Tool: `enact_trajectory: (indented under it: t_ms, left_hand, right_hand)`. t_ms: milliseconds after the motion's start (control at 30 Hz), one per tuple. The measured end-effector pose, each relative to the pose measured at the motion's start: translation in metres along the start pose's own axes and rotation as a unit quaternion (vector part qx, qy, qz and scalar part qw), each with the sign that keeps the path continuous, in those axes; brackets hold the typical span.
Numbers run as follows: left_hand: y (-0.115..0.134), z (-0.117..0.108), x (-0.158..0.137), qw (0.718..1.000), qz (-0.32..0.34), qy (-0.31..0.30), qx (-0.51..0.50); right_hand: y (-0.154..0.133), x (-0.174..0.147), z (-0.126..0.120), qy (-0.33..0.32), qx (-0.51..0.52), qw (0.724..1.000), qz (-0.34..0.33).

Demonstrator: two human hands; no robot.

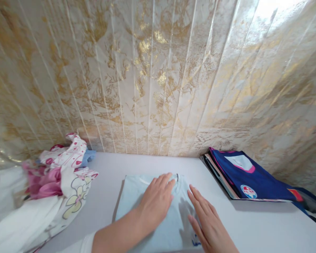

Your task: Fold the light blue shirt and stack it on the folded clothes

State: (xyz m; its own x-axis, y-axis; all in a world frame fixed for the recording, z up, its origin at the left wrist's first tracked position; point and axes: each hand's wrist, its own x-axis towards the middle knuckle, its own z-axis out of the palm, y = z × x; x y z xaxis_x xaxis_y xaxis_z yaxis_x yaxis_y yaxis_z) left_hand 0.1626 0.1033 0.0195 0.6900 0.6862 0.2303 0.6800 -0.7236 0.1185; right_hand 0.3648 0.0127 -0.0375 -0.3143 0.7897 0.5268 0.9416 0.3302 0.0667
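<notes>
A light blue T-shirt, folded into a neat rectangle, lies flat on the white table in front of me. Its neckline is at the far edge, and dark lettering shows near the lower right. My left hand rests on the shirt near the collar, fingers stretched out and close together, holding nothing. Over the shirt's right edge, my right hand is tilted with its fingers extended and thumb apart. It casts a shadow on the fabric; whether it touches the cloth I cannot tell.
On the left is a loose heap of clothes, white, pink and patterned. A stack of folded garments, topped by a navy one with a round badge, lies at the right. Behind the table hangs a gold-patterned curtain.
</notes>
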Motion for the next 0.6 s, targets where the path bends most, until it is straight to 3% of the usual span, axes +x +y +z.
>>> enact_trajectory:
  t_ms: [67,167,333,467,600]
  left_hand:
    - [-0.005,0.008,-0.043,1.0,0.02,-0.017,-0.009]
    - [-0.019,0.026,-0.078,0.999,-0.03,-0.026,-0.018]
    - [-0.037,0.029,-0.076,0.992,-0.097,-0.069,-0.047]
    - [-0.036,0.016,-0.071,0.989,-0.105,-0.084,-0.07]
    - [-0.03,0.015,-0.09,0.992,-0.087,-0.051,-0.072]
  right_hand:
    - [-0.008,0.01,0.015,0.002,0.022,1.0,0.011]
    - [-0.018,0.022,0.046,-0.016,0.031,0.998,0.057]
    - [-0.021,0.028,0.074,-0.081,-0.014,0.989,0.126]
    - [-0.02,0.024,0.077,-0.078,-0.038,0.989,0.121]
    - [-0.016,0.019,0.078,-0.057,-0.045,0.992,0.102]
